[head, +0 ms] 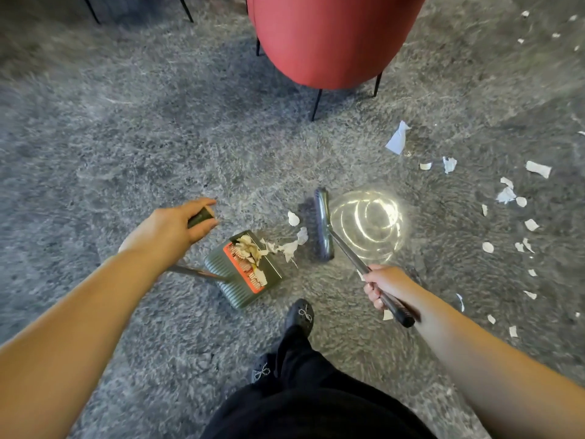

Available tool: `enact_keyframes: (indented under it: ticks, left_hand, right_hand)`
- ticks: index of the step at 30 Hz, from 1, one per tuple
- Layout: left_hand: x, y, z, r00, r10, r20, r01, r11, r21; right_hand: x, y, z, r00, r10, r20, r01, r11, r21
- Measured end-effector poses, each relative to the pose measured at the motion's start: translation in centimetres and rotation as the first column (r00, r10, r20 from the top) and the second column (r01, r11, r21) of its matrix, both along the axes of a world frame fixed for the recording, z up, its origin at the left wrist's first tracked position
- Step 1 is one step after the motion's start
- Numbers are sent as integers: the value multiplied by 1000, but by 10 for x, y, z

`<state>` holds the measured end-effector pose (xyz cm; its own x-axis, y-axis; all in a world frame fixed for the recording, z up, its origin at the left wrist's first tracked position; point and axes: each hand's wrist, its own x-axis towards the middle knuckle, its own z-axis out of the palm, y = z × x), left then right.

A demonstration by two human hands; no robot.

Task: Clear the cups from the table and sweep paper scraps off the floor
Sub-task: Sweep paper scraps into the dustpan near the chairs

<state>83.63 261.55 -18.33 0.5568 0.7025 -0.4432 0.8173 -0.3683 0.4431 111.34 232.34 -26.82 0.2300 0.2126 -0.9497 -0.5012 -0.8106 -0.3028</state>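
Observation:
My left hand [172,228] grips the dark top end of the dustpan handle. The green dustpan [221,274] with an orange comb strip lies on the grey floor and holds several paper scraps [250,248]. A few white scraps [292,245] lie at its mouth. My right hand [384,285] holds the broom handle [348,253]; the grey broom head [323,226] rests on the floor just right of those scraps. More white paper scraps [506,194] are scattered over the floor on the right, including a larger piece [397,139].
A red upholstered chair [329,39] on thin black legs stands ahead at the top centre. Other black furniture legs [186,9] show at the top left. My black shoes [300,313] and dark trousers are at the bottom centre. A bright light reflection [367,226] glares beside the broom.

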Motion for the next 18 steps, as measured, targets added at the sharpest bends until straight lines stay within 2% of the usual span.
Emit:
enact_keyframes:
  ticks: [9,14,18]
  left_hand:
    - [18,28,-4,999,-24,-35,24,1000,-18]
    - [14,34,1,1000,-3,-24,2,999,-40]
    - [10,42,5,996,-33,-83,28,997,-65]
  right_hand:
    - [22,69,-12,987,160,-5,-160,986,-49]
    - [-3,81,-15,951,310,-11,-310,950,-35]
    - [-30,78,-23,950,309,-35,-310,951,-14]
